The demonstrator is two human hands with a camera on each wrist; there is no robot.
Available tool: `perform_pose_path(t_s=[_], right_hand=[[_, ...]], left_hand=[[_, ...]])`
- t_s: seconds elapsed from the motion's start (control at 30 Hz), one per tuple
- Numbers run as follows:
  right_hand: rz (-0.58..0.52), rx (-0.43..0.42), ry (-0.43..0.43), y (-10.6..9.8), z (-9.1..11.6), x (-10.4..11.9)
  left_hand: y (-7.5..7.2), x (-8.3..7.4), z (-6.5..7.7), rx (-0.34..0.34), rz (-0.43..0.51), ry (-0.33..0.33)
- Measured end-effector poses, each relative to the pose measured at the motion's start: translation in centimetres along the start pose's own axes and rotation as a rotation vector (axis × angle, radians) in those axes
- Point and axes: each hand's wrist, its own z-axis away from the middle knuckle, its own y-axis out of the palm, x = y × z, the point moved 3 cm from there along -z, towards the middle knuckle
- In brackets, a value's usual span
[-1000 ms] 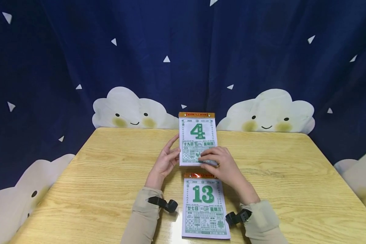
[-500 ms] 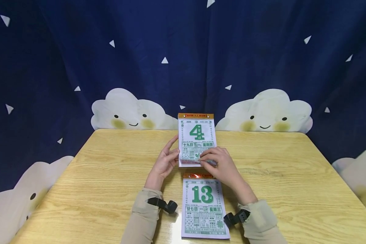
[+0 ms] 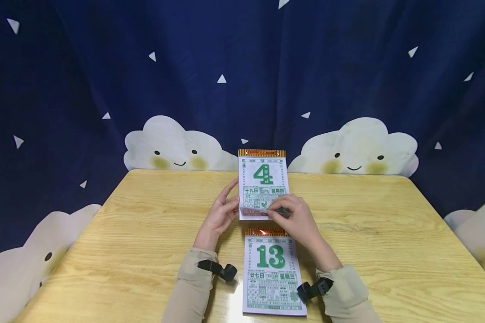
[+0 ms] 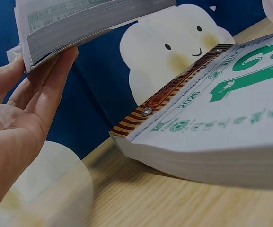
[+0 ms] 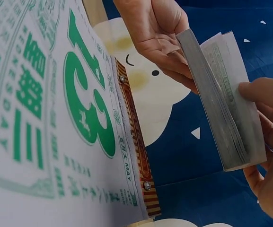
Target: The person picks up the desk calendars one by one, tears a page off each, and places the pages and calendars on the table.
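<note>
A tear-off calendar (image 3: 262, 175) showing a green 4 is held up tilted over the far part of the table. My left hand (image 3: 220, 214) grips its left edge, thumb at the side and fingers behind the pad, as the left wrist view shows. At the lower right corner my right hand (image 3: 297, 220) pinches the raised bottom of the top sheet (image 5: 252, 137) between thumb and fingers. Under that sheet, a strip of red print (image 3: 252, 212) shows. A second tear-off calendar (image 3: 271, 278) with a green 13 lies face up between my forearms.
Both calendars have a red and yellow striped binding; the near one's binding (image 5: 135, 137) has metal rivets. The wooden table (image 3: 145, 233) ends at a dark blue curtain (image 3: 242, 67) printed with clouds and white triangles. A small black camera (image 3: 229, 272) sits on my left wrist.
The bottom edge of the top sheet, flat a second ago, has come up and uncovers red print beneath. My right hand pinches it; my left hand stays at the calendar's left edge.
</note>
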Motion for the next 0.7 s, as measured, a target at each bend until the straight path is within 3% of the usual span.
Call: perform_pose_path(t_s=[0.3, 0.47, 0.7], right_hand=[[-0.101, -0.025, 0.03, -0.8, 0.1, 0.4], [-0.082, -0.064, 0.028, -1.4, 0.1, 0.6], [-0.073, -0.146, 0.136, -1.7, -0.2, 0.4]], left_hand=[[0.0, -0.5, 0.2, -0.024, -0.004, 0.001], [0.0, -0.7, 0.3, -0.001, -0.018, 0.017], [0.0, -0.8, 0.2, -0.009, -0.023, 0.031]])
